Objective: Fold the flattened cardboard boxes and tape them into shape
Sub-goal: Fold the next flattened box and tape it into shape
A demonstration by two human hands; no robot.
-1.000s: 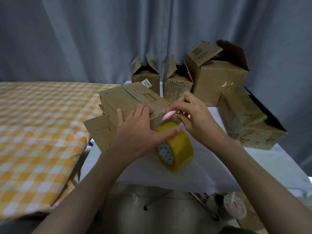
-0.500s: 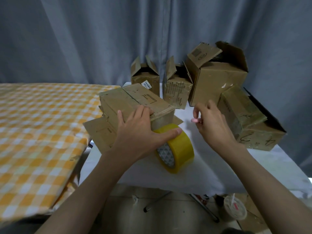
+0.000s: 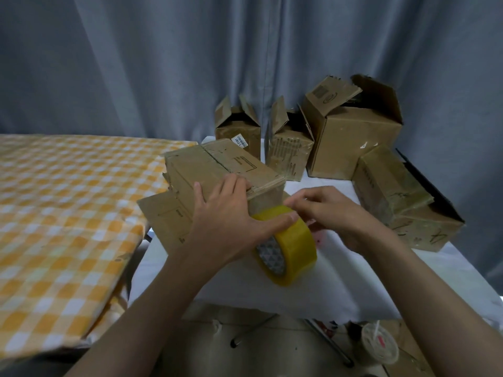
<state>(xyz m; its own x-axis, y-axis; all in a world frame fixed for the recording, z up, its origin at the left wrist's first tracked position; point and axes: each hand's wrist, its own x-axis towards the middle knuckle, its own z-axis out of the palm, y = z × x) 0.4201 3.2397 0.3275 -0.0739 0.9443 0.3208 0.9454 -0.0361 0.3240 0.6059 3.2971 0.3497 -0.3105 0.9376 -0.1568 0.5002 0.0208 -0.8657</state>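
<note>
A folded cardboard box (image 3: pixel 217 164) lies on its side on the white table (image 3: pixel 340 289), one flap (image 3: pixel 163 216) spread flat to its left. My left hand (image 3: pixel 226 224) rests on the box's near end with straight fingers, its thumb pressing the top of the yellow tape roll (image 3: pixel 298 248). The roll stands on edge against the box. My right hand (image 3: pixel 334 213), blurred, has its fingers curled, with the fingertips pinching at the top of the roll beside my left thumb. A faint pink patch shows under that hand.
Three open-topped boxes (image 3: pixel 239 131) (image 3: pixel 288 151) (image 3: pixel 353 142) stand at the table's back, against a grey curtain. A bigger box (image 3: pixel 394 197) lies tipped at the right. An orange checked cloth (image 3: pixel 68 213) covers the surface on the left. A lidded cup (image 3: pixel 379 346) sits on the floor.
My right hand, which held a pink tool at the box, swung out right and came back to the roll's top without the tool showing. My left hand stayed put.
</note>
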